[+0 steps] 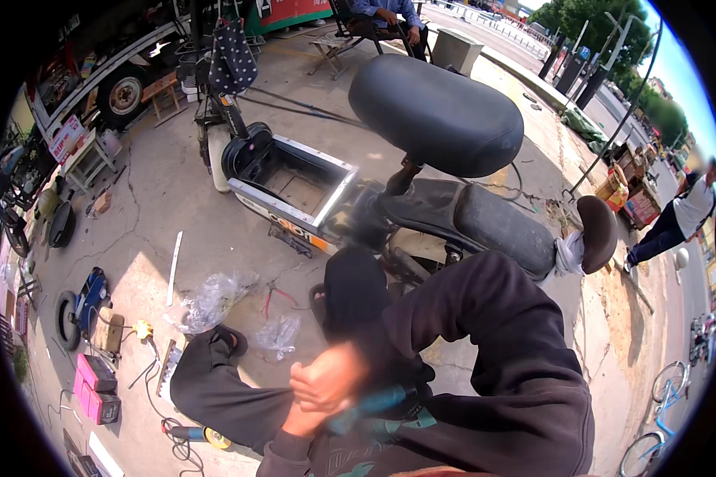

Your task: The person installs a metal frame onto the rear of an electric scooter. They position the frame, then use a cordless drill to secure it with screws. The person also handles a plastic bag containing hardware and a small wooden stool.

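My two hands meet above my lap at the lower middle, so their outlines are hard to separate. My right hand [336, 373] reaches in from a dark sleeve, smeared by motion, with its fingers curled closed over my left hand or wrist; whatever they grip is hidden. My left hand [300, 420] comes up from below, its fingers mostly covered. Just beside both hands is a blurred teal and black object [374, 409], whose kind I cannot make out. Ahead stands an electric scooter [338, 199] with an open rectangular footwell [294, 187] and a large black seat [437, 115].
Clear plastic bags [215, 302] and red wires [274, 296] lie by my feet. To the left are an angle grinder [195, 433], a pink and black box [97, 388] and a small tyre [66, 320]. One person [688, 207] stands at right; another [390, 16] sits behind the scooter.
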Demonstrator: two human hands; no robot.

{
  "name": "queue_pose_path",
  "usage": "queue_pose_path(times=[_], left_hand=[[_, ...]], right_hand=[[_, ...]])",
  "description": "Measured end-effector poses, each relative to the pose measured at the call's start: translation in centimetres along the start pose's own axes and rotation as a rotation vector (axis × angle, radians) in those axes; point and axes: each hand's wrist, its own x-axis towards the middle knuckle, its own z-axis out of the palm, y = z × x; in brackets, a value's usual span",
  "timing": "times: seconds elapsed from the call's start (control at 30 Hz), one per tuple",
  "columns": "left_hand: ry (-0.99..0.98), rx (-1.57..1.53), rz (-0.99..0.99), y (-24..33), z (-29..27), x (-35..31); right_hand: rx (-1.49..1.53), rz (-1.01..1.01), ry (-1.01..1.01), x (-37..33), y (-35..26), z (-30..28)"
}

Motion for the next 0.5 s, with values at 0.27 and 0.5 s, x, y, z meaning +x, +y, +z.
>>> queue_pose_path(times=[0.27,0.5], left_hand=[[-0.151,-0.265,-0.1,2.3,1.8,-1.1],[-0.239,-0.36,-0.056,3.2,4.6,0.0]], right_hand=[[-0.12,-0.341,0.161,0.8,1.9,-4.9],[-0.169,-0.861,-0.054,5.0,3.2,-10.7]])
